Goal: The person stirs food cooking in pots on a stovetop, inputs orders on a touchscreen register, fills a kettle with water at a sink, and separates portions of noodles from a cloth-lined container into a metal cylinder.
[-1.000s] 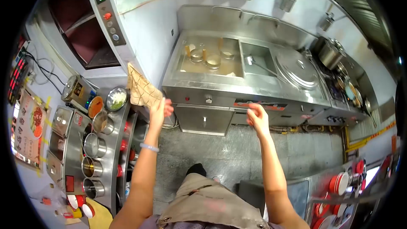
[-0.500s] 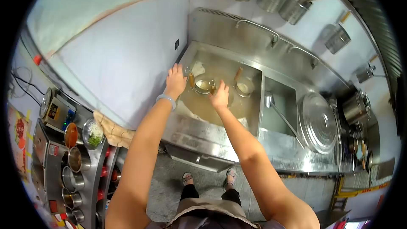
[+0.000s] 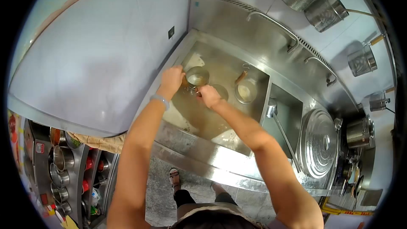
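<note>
A round metal noodle strainer [image 3: 197, 75] with pale food inside sits at the left of a vat of cloudy liquid [image 3: 212, 123]. My left hand [image 3: 171, 79] is closed around a wooden handle beside this strainer. My right hand [image 3: 208, 96] is closed on another handle just below it; a second strainer [image 3: 221, 92], mostly under the liquid, is partly hidden behind that hand. Farther right, a third strainer [image 3: 246, 91] holds pale food, its wooden handle [image 3: 241, 77] tilted up against nothing I can make out.
A ladle [image 3: 272, 109] lies in the neighbouring basin, its long handle over the front edge. Right of it is a large round metal lid [image 3: 317, 143]. Faucets [image 3: 275, 27] run along the back wall, below hanging strainers [image 3: 325, 10]. Metal pots [image 3: 63, 157] stand at lower left.
Both hands have closed on handles at the left strainers. My right hand has moved left, nearer my left hand. The camera view has shifted and turned.
</note>
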Demonstrator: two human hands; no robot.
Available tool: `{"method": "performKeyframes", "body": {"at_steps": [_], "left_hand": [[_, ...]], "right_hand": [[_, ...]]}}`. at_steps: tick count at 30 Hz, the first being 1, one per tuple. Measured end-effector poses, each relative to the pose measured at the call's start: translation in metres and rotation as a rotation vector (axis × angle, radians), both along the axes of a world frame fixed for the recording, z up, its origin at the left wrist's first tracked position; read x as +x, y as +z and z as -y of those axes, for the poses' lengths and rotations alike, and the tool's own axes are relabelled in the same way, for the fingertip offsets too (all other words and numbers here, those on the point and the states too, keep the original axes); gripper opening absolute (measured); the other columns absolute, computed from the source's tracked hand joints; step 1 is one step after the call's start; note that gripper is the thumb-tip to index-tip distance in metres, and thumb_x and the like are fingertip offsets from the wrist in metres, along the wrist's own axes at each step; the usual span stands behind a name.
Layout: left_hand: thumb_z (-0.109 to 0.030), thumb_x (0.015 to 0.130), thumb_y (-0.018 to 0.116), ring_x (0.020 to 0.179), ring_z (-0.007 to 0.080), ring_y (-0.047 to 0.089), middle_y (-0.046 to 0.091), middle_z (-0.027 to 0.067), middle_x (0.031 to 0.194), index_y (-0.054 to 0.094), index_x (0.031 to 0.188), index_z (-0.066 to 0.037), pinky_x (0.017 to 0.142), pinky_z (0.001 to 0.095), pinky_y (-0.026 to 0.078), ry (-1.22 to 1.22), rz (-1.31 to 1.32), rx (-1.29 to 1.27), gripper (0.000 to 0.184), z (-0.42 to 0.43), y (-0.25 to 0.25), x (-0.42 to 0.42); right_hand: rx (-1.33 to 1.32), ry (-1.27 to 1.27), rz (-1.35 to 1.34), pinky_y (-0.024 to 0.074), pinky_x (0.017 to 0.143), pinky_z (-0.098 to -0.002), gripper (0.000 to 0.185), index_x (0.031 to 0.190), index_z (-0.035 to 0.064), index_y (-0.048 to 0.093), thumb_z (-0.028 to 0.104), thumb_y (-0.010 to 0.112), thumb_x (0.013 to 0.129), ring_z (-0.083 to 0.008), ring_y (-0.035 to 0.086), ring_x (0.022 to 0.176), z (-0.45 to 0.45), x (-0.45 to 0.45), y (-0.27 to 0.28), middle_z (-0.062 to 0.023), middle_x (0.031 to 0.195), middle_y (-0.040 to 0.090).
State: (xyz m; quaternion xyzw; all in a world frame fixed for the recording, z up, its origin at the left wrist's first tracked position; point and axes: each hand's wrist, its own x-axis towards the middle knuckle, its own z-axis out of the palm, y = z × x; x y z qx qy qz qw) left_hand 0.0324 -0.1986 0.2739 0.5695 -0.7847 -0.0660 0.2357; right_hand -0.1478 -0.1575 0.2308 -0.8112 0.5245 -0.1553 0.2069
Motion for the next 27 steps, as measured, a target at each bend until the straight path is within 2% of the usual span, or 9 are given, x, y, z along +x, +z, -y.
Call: {"method": "performKeyframes", "body": {"at_steps": [3, 8, 10, 12, 14, 18, 20, 24, 27], "left_hand": [[-0.016, 0.079, 0.059, 0.078, 0.0344, 0.059, 0.06, 0.0163, 0.082, 0.059, 0.079, -0.002, 0.066, 0.0429, 0.047, -0.111, -0.103, -0.114, 0.014, 0.007, -0.022, -0.007], [-0.015, 0.078, 0.056, 0.077, 0.0349, 0.058, 0.059, 0.0167, 0.082, 0.061, 0.08, -0.002, 0.067, 0.0434, 0.047, -0.049, -0.117, -0.09, 0.013, 0.024, -0.026, -0.026], [-0.013, 0.079, 0.054, 0.077, 0.0353, 0.058, 0.059, 0.0169, 0.082, 0.061, 0.081, -0.002, 0.067, 0.0439, 0.047, -0.039, -0.151, -0.112, 0.013, 0.033, -0.03, -0.026], [-0.009, 0.078, 0.053, 0.076, 0.0367, 0.058, 0.058, 0.0175, 0.081, 0.062, 0.086, -0.002, 0.068, 0.044, 0.047, -0.042, -0.19, -0.103, 0.014, 0.048, -0.038, -0.02], [-0.008, 0.077, 0.053, 0.077, 0.0371, 0.057, 0.058, 0.0178, 0.083, 0.062, 0.087, -0.002, 0.069, 0.0437, 0.047, -0.032, -0.227, -0.099, 0.015, 0.055, -0.042, -0.018], [-0.004, 0.075, 0.054, 0.083, 0.0365, 0.056, 0.057, 0.0185, 0.095, 0.062, 0.096, -0.002, 0.074, 0.0418, 0.046, -0.04, -0.246, 0.019, 0.023, 0.05, -0.037, -0.017], [-0.003, 0.075, 0.053, 0.086, 0.036, 0.056, 0.056, 0.0188, 0.099, 0.061, 0.099, -0.002, 0.075, 0.0406, 0.046, -0.047, -0.351, 0.067, 0.026, 0.05, -0.035, -0.017], [-0.001, 0.075, 0.052, 0.097, 0.0363, 0.053, 0.051, 0.0213, 0.111, 0.055, 0.114, -0.004, 0.084, 0.0376, 0.044, -0.115, -0.494, 0.046, 0.039, 0.046, -0.035, -0.015], [-0.004, 0.078, 0.056, 0.102, 0.0321, 0.052, 0.045, 0.02, 0.121, 0.046, 0.124, -0.003, 0.088, 0.0334, 0.043, -0.087, -0.448, 0.011, 0.047, 0.044, -0.04, -0.015]], "right_hand": [[-0.004, 0.251, -0.04, 0.0491, 0.066, -0.0371, 0.019, 0.084, 0.0041, 0.063, 0.009, 0.068, 0.066, -0.0308, 0.061, 0.073, 0.018, -0.021, 0.017, -0.0147, 0.081, 0.063], [0.123, 0.262, 0.005, 0.0487, 0.068, -0.034, 0.025, 0.085, 0.0075, 0.064, 0.013, 0.072, 0.062, -0.0267, 0.062, 0.075, 0.048, -0.069, 0.019, -0.009, 0.081, 0.065], [0.221, 0.086, 0.113, 0.0484, 0.069, -0.0324, 0.024, 0.085, 0.0057, 0.064, 0.01, 0.07, 0.062, -0.0245, 0.062, 0.074, 0.056, -0.084, 0.015, -0.0077, 0.083, 0.065], [0.182, 0.105, 0.21, 0.0491, 0.064, -0.0311, 0.024, 0.087, 0.003, 0.064, 0.007, 0.068, 0.063, -0.0196, 0.063, 0.071, 0.065, -0.091, 0.004, -0.006, 0.08, 0.066], [0.379, -0.23, 0.598, 0.049, 0.058, -0.0301, 0.021, 0.086, 0.001, 0.063, 0.001, 0.065, 0.065, -0.0152, 0.061, 0.069, 0.057, -0.092, 0.019, -0.0048, 0.076, 0.063], [0.387, -0.369, 0.638, 0.0486, 0.054, -0.0285, 0.021, 0.088, 0.0001, 0.062, -0.004, 0.061, 0.067, -0.0144, 0.06, 0.068, 0.054, -0.093, 0.01, -0.0045, 0.076, 0.059], [0.347, -0.352, 0.929, 0.048, 0.052, -0.0282, 0.026, 0.093, -0.0007, 0.059, -0.006, 0.06, 0.068, -0.0158, 0.058, 0.063, 0.062, -0.095, -0.013, -0.0062, 0.078, 0.056], [0.415, -0.323, 0.923, 0.0475, 0.05, -0.029, 0.037, 0.104, -0.0014, 0.053, -0.004, 0.062, 0.068, -0.0168, 0.056, 0.06, 0.058, -0.087, -0.001, -0.0074, 0.081, 0.054], [0.438, -0.531, 0.91, 0.0517, 0.059, -0.0294, 0.053, 0.113, -0.0014, 0.046, 0.002, 0.07, 0.066, -0.0175, 0.06, 0.07, 0.054, -0.075, 0.018, -0.0087, 0.091, 0.056]]}}
